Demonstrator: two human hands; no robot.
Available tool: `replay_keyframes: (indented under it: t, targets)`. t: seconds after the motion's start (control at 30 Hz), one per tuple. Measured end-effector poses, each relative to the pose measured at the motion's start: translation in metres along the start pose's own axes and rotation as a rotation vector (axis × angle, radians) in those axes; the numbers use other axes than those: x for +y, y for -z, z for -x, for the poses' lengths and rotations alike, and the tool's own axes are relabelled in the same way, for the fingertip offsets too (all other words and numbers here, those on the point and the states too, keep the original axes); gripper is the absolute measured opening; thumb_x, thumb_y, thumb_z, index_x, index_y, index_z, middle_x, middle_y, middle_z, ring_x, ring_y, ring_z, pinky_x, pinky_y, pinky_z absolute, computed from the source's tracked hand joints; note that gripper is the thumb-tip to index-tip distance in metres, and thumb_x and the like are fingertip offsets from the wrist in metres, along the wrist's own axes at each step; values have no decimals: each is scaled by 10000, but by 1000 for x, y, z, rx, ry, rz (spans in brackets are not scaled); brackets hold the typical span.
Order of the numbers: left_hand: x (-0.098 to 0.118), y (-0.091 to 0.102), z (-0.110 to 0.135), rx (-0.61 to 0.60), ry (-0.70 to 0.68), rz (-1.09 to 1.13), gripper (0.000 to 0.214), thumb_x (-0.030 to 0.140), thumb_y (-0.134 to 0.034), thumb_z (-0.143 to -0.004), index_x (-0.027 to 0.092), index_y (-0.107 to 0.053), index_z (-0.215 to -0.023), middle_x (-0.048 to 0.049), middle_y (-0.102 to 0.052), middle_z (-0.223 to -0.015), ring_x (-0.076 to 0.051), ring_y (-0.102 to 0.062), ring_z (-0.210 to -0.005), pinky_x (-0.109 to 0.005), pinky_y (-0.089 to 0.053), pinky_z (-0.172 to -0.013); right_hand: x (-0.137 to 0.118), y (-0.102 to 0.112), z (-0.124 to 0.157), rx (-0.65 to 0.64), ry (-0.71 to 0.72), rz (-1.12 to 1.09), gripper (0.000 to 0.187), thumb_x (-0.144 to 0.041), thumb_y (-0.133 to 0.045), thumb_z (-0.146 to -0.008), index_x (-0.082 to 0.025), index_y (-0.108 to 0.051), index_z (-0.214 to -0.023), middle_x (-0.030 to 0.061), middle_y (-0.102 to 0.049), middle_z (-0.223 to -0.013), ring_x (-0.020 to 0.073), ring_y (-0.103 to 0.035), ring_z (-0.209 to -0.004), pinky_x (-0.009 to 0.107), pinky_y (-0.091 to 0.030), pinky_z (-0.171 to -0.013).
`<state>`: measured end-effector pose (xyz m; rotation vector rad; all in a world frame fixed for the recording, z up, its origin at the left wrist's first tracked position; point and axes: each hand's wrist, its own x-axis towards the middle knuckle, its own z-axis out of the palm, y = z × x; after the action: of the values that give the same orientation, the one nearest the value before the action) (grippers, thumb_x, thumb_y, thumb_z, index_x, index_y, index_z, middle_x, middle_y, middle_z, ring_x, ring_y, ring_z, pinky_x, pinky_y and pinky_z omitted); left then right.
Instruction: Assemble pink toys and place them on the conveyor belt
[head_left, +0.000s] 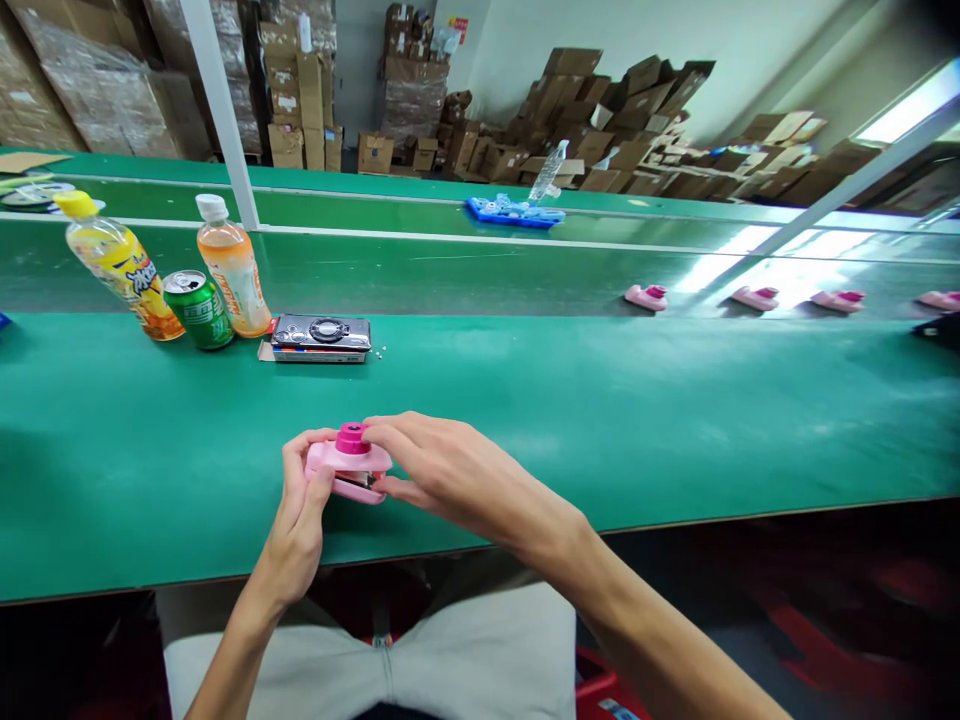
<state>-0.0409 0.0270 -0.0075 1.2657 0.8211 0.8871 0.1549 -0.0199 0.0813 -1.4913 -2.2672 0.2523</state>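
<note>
A pink toy camera (pixel 351 458) with a magenta lens barrel is held just above the green table, lens upward. Its two shell halves stand partly apart along the near right side, and some inner parts show in the gap. My left hand (pixel 298 515) grips the camera's left end, thumb on the near side. From the right, my right hand (pixel 431 462) pinches its right end, with fingers by the lens and the thumb side at the gap. Whatever lies under the right fingertips is hidden.
Beyond my hands on the green table (pixel 600 420) sit a silver-and-black device on a box (pixel 321 340), a green can (pixel 199 310), an orange drink bottle (pixel 234 265) and a yellow bottle (pixel 124 265). Several pink cameras (pixel 646 297) line the belt at right. A blue tray (pixel 514 211) lies farther back.
</note>
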Motion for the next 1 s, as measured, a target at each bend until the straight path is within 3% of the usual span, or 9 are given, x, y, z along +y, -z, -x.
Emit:
replay_keyframes:
  t: [0.1, 0.27, 0.43, 0.6, 0.67, 0.83, 1.0]
  targets:
    - [-1, 1, 0, 12, 2, -5, 499, 609, -476, -999, 260, -425, -1352, -86, -492, -1423, -238, -524, -1309, -398, -366, -1159, -5, -4, -4, 9, 55, 158, 170, -198, -608, -994, -179, -638, -1160, 127, -716, -1175, 270, -705, -1032, 377, -579, -848]
    - [-2, 2, 2, 16, -4, -36, 495, 604, -470, -1000, 262, -431, -1355, -93, -483, -1453, -247, -493, -1353, -413, -330, -1192, -7, -9, -5, -28, 98, 341, 156, -196, -607, -993, -170, -629, -1146, 117, -723, -1157, 254, -710, -987, 338, -563, -757]
    - [-2, 3, 2, 26, -9, -38, 482, 594, -467, -1005, 259, -426, -1348, -91, -482, -1454, -239, -501, -1350, -396, -350, -1186, -6, -8, -5, -66, 75, 367, 173, -196, -603, -995, -159, -640, -1160, 113, -726, -1183, 254, -725, -945, 342, -566, -732]
    - [1, 0, 4, 77, -16, -30, 457, 600, -458, -1005, 271, -445, -1322, -75, -479, -1452, -240, -504, -1345, -384, -365, -1173, 0, 6, -3, -56, 44, -101, 402, -293, -668, -979, -261, -576, -1368, 53, -659, -1384, 237, -652, -1232, 357, -547, -997]
    - [4, -3, 6, 99, -31, -20, 452, 602, -452, -1008, 276, -443, -1321, -73, -471, -1457, -238, -488, -1355, -386, -339, -1184, 4, 6, -1, -28, -13, -304, 456, -311, -688, -966, -275, -559, -1401, 37, -667, -1377, 220, -652, -1233, 359, -533, -1029]
    - [7, -6, 10, 148, -69, -36, 516, 674, -451, -976, 269, -449, -1297, -93, -473, -1425, -238, -516, -1288, -376, -380, -1132, 4, -15, 6, 78, -215, -602, 228, -345, -719, -932, -242, -711, -1136, 20, -767, -1132, 197, -721, -999, 353, -573, -925]
    - [0, 0, 10, 148, -100, -86, 551, 706, -470, -949, 270, -447, -1285, -104, -480, -1403, -254, -503, -1304, -399, -388, -1130, -5, -35, 8, 123, -310, -762, 208, -350, -780, -860, -224, -720, -1014, 12, -772, -1032, 201, -723, -951, 353, -581, -914]
